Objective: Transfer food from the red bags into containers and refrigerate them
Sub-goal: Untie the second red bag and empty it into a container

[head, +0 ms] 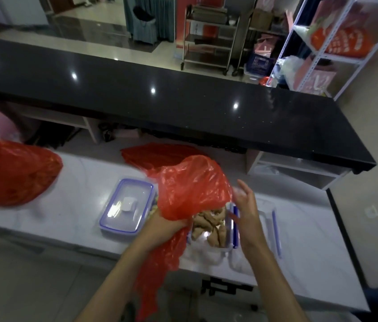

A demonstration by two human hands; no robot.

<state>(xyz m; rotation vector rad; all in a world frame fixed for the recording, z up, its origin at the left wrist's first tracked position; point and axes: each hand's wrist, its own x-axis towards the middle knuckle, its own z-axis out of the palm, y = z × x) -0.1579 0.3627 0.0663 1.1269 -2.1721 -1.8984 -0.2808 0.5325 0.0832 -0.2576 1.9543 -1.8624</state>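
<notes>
- Your left hand (167, 223) grips the bunched neck of the red bag (190, 184), fingers curled round the plastic, just left of the open container (208, 247)
- Your right hand (244, 210) is held up with fingers straight and spread, holding nothing, just right of the bag and above the container's far right edge
- The bag is thin, soft film: light, limp and slippery, so it will sag and slide; hold it by gathered plastic, as you do now, and judge that a second grip on its far bottom corner would help tip it
- The brown food pieces (211, 225) lie piled in the container, right under the bag's mouth; they look soft and irregular, likely to tumble rather than pour
- A loose lid (274, 228) with blue clips lies touching the container's right side
- A closed container (126, 206) stands just left of your left hand
- Another full red bag (16, 173) sits well apart at the far left of the white counter (311, 263), and a flat one (157, 154) lies behind
</notes>
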